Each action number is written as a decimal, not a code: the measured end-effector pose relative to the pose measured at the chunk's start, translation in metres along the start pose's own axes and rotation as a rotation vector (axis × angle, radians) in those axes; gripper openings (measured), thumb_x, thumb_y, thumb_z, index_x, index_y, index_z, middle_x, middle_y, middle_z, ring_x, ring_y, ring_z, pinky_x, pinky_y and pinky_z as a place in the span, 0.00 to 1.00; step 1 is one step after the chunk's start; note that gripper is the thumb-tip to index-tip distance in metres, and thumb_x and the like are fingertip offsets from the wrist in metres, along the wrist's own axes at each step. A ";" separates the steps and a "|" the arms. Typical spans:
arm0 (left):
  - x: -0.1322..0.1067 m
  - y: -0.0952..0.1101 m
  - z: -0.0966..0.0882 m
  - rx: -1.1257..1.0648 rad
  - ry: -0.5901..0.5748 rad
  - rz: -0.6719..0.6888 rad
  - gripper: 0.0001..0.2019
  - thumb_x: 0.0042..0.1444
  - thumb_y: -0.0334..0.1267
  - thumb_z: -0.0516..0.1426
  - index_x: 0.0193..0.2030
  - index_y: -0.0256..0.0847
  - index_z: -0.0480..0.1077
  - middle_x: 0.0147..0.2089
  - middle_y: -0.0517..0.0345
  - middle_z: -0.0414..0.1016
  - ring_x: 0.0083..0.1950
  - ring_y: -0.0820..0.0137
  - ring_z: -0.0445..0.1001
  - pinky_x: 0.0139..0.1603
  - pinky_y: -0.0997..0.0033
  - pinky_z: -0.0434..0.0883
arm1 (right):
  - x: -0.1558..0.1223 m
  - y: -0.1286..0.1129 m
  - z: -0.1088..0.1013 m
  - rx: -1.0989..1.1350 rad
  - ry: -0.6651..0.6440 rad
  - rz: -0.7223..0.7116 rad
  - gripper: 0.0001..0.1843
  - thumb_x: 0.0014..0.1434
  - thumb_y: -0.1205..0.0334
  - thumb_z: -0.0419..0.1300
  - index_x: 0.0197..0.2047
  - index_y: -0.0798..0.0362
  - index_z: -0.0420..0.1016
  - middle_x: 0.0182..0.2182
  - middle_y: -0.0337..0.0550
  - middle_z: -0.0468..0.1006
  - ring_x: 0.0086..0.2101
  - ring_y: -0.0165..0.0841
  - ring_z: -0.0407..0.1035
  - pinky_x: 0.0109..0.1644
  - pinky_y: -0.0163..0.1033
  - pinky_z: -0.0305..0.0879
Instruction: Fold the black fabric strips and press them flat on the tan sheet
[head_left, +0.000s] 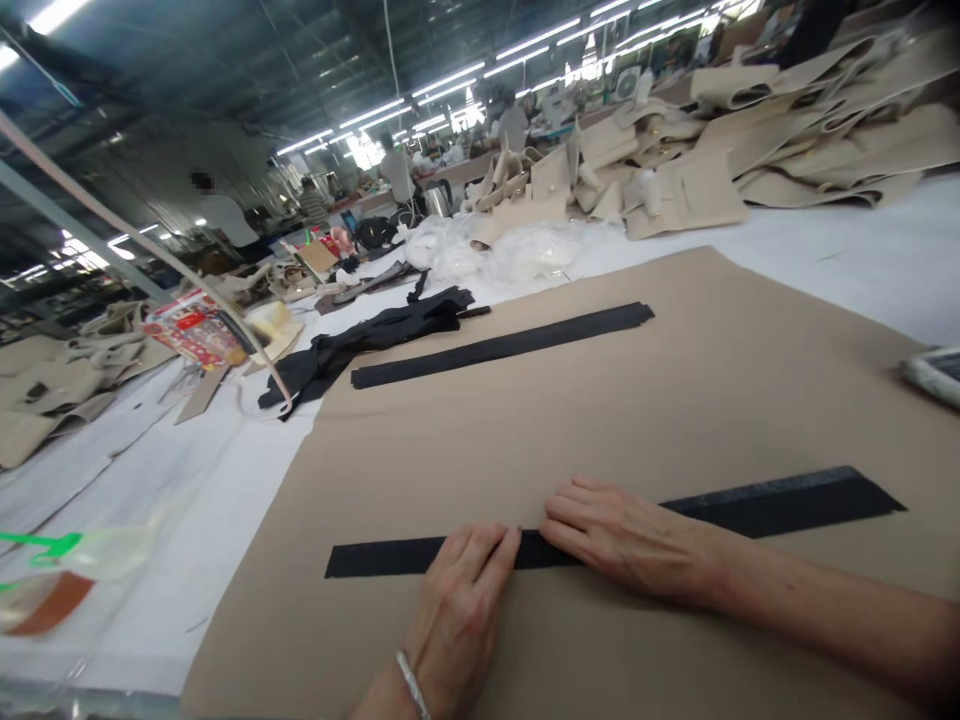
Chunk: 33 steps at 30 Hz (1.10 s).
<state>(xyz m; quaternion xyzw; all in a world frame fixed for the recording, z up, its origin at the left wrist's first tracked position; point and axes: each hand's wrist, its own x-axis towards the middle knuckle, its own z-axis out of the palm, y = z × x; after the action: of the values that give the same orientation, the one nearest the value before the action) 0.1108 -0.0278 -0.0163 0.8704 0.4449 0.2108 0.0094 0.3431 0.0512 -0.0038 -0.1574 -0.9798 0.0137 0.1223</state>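
Note:
A large tan sheet [480, 440] lies flat on the white table. Across its near part runs a black strip [795, 505], its right stretch showing a greyish band along the far edge. My left hand [461, 600], a silver bracelet at its wrist, has its fingers curled together on the strip left of centre. Close to its right, my right hand [615, 535] grips the same strip with bent fingers, thumb side toward the left hand. The hands cover the strip's middle. A second black strip [502, 345] lies farther back on the sheet.
Black fabric strips [367, 335] are bunched beyond the sheet's left corner. Piled tan pieces [810, 130] and clear plastic bags [487, 245] occupy the far side. A thin pale pole [150, 240] crosses the left. Green-handled tools [56, 545] lie at left; people stand in the background.

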 end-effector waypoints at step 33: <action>0.012 0.013 0.001 0.229 -0.306 -0.009 0.38 0.54 0.18 0.48 0.71 0.47 0.49 0.43 0.54 0.66 0.43 0.63 0.64 0.46 0.63 0.70 | -0.043 0.011 -0.018 -0.047 -0.012 -0.038 0.06 0.65 0.72 0.52 0.38 0.57 0.70 0.33 0.42 0.67 0.32 0.33 0.59 0.38 0.41 0.53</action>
<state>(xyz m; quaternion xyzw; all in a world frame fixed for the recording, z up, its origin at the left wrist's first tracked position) 0.1280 -0.0261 -0.0102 0.8858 0.4630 0.0239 -0.0212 0.3901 0.0484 0.0025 -0.1413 -0.9834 -0.0108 0.1131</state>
